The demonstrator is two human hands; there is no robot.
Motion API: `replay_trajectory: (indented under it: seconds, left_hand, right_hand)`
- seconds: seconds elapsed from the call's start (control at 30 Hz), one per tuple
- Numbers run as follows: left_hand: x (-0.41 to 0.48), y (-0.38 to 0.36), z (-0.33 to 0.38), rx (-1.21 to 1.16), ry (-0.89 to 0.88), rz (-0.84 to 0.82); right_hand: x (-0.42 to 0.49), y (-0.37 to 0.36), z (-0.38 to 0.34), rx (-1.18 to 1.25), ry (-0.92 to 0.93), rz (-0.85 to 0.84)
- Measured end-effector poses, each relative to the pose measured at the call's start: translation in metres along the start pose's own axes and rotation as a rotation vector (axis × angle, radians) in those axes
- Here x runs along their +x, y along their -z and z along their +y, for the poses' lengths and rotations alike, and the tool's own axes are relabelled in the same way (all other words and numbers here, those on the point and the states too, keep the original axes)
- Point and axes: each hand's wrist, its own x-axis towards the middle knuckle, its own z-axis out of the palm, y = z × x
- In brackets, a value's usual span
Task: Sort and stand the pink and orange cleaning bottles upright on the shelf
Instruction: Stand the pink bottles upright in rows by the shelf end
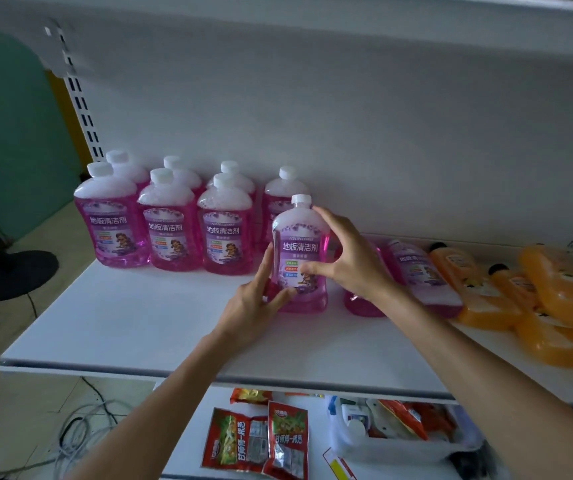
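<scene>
right hand [351,261] across half-hidden pink bottle [299,233]

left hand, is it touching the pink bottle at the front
Touching. Head view: left hand has fingers along the left edge of the pink bottle, thumb on its lower front.

Hands: left hand [261,303] and right hand [347,265] are gripping an upright bottle [300,251].
Shelf [139,323] left: seven pink bottles [171,226] are standing.
Right: orange bottles [555,299] are lying flat.
</scene>
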Motion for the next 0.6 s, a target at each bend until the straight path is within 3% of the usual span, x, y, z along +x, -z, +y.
replay_trajectory:
  seconds: [0.27, 0.43, 0.6]
  left_hand:
    - [0.001, -0.002, -0.002, -0.106, -0.014, 0.069]
    - [0.004, -0.003, -0.001, 0.049, 0.064, 0.208]
    - [0.008, 0.000, -0.004, 0.005, 0.076, 0.301]
  right_hand:
    - [0.001, 0.000, 0.011, 0.069, 0.041, -0.006]
    - [0.008, -0.007, 0.012, 0.004, 0.138, 0.031]
    - [0.012, -0.018, 0.014, -0.042, 0.204, 0.093]
